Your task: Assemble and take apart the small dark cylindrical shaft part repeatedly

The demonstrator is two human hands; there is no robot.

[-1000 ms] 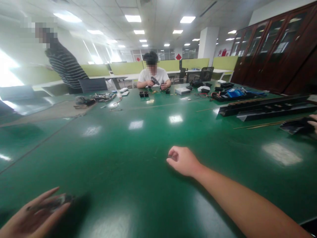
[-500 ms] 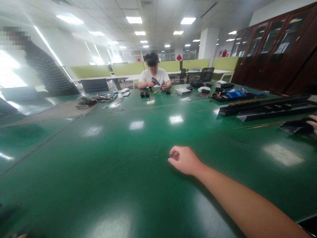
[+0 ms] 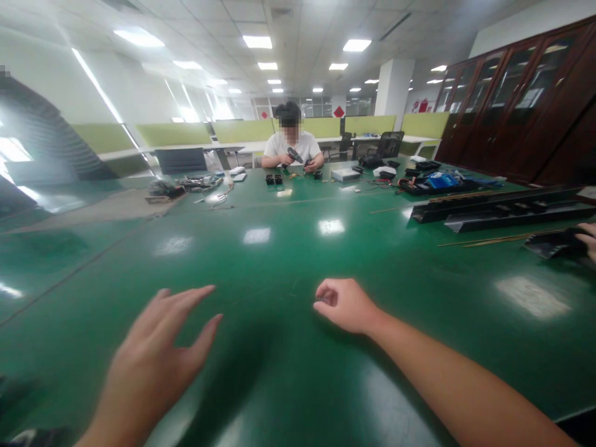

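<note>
My left hand (image 3: 161, 347) is above the green tabletop (image 3: 261, 273) at the lower left, its fingers stretched out and the thumb apart, holding nothing. At the centre right, my right hand (image 3: 347, 305) rests on the same surface with fingers and thumb curled toward each other. Something small and dark seems to lie inside that curl, but its kind is hidden by the fingers. A gap of bare green tabletop separates the two hands.
Across the table sits a person (image 3: 298, 146) holding a power drill (image 3: 294, 155). Long black metal channels (image 3: 493, 211) and thin brass-coloured rods (image 3: 493, 238) lie to the right. Another person's hand (image 3: 587, 239) shows at the right edge. A striped sleeve (image 3: 51, 133) appears far left.
My left hand has come into view from the lower left, fingers spread. My right hand stays curled in nearly the same place. The person at far left has shifted left.
</note>
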